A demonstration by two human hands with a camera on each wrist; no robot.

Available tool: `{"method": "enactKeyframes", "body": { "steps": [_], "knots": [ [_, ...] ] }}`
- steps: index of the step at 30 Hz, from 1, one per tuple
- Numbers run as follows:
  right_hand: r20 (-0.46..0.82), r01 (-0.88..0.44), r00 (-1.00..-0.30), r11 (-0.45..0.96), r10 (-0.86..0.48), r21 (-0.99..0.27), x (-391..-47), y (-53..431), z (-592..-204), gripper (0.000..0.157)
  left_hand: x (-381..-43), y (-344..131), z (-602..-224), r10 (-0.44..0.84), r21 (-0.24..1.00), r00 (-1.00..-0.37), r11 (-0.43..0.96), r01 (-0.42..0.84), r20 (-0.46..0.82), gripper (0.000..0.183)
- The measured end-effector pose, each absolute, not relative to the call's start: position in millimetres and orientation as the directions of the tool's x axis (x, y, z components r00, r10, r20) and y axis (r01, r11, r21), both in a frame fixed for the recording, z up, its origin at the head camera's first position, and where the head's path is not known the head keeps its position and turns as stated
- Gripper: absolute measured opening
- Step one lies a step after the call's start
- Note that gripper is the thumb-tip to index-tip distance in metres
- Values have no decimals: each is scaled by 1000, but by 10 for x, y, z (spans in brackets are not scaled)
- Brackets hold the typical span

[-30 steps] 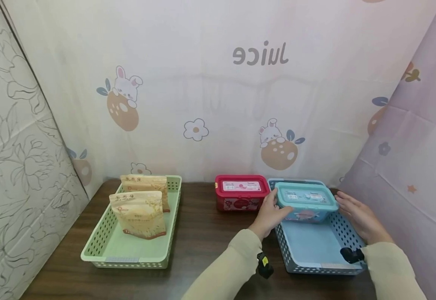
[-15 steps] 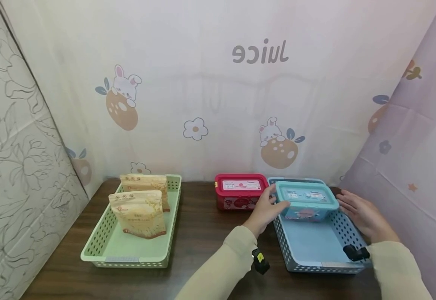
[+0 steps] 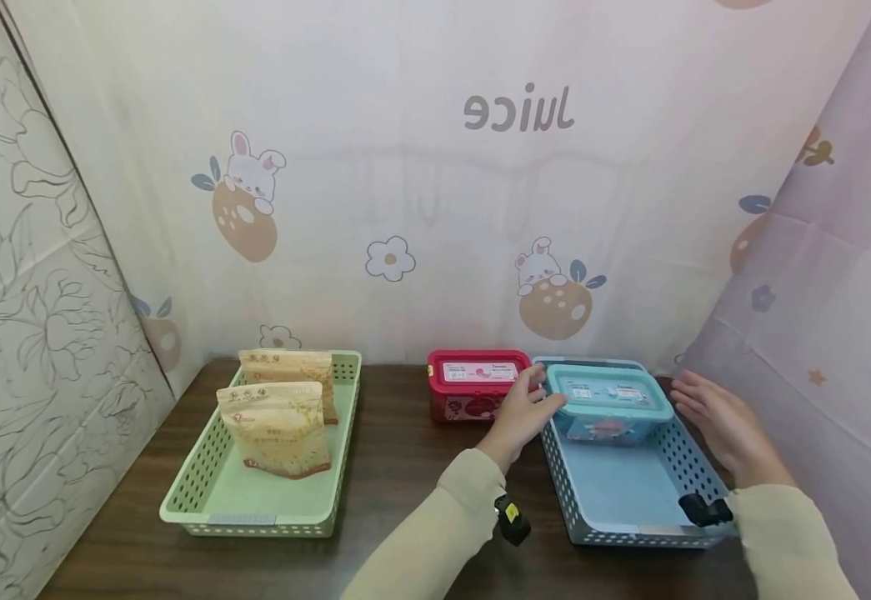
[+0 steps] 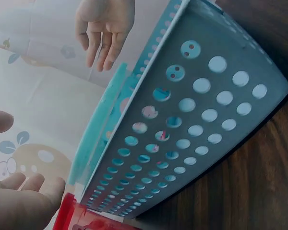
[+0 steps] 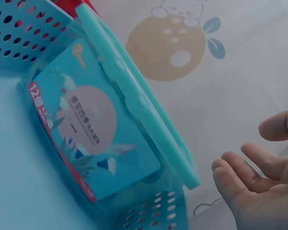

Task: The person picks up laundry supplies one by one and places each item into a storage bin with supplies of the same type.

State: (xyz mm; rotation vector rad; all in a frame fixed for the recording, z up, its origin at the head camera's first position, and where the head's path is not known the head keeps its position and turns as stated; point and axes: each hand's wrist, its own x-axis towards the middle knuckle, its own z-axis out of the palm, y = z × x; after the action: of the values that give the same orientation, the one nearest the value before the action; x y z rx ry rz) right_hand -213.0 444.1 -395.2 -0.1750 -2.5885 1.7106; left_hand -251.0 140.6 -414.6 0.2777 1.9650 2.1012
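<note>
A lidded turquoise box [image 3: 609,405] sits in the back of the blue perforated basket [image 3: 615,492] on the right. The left hand [image 3: 519,412] hovers at the box's left end with fingers loosely extended, overlapping the basket's rim in the head view. Beyond the box's right end is the right hand [image 3: 723,429], fingers relaxed and a gap between it and the lid [image 5: 139,103] in the right wrist view. Neither hand holds anything. Left of the basket stands a lidded red box [image 3: 478,387], its right side partly behind the left hand.
A green perforated basket [image 3: 285,508] stands on the left of the dark wooden table [image 3: 397,492]. Two upright yellow pouches [image 3: 277,429] are in it, one behind the other. A patterned curtain [image 3: 405,192] hangs behind the table, with more cloth at both sides.
The left hand has drawn off the turquoise box toward the left, its fingers loosening. The right hand has moved slightly away from the box's right end. The box stays in the blue basket.
</note>
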Motion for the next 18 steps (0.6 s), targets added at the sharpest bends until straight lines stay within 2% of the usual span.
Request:
{"method": "enactKeyframes", "body": {
  "steps": [6, 12, 18],
  "knots": [
    [-64, 91, -994, 363, 85, -927, -2158, 4292, -3931, 74, -2580, 1291, -4116, 280, 998, -960, -41, -39, -26, 62],
    [-28, 54, -998, 447, 64, -893, -2204, 4101, -3929, 71, -2689, 1090, -4059, 204, 1000, -979, -16, -20, -16, 66],
    [-35, 43, -999, 460, 27, -887, -2289, 3845, -3909, 70, -2807, 825, -4019, 136, 999, -990, 34, -32, -36, 65]
  ]
}}
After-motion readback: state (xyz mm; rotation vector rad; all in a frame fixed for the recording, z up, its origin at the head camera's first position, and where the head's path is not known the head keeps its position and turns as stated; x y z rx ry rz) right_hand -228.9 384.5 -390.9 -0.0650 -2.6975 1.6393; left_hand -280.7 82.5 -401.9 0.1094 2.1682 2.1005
